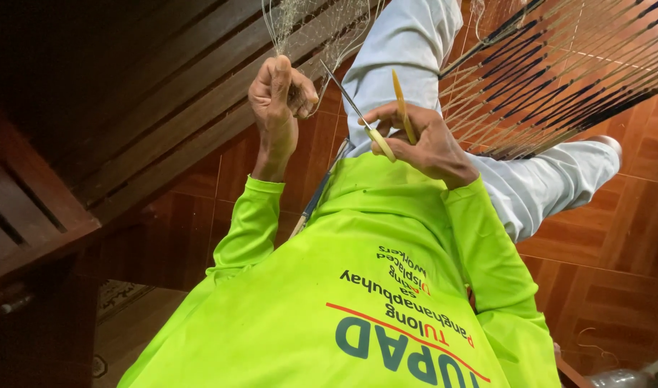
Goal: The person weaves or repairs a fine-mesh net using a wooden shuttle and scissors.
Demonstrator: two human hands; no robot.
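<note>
My left hand (280, 97) is raised in front of me, fingers pinched shut on strands of a fine pale fishing net (300, 21) that hangs down from above. My right hand (426, 144) sits just to the right of it and grips a pair of scissors (372, 133) with yellow handles. The thin metal blade points up and left toward the net, ending close to my left hand. Both arms wear bright neon-green sleeves (246, 230). My legs in light trousers (408, 50) stretch out beyond the hands.
Dark wooden slats of a bench or wall (149, 108) fill the left. A stretched web of tan and black cords (559, 65) spans the upper right. Reddish-brown floor tiles (609, 244) lie beneath. A thin strap (318, 194) hangs at my chest.
</note>
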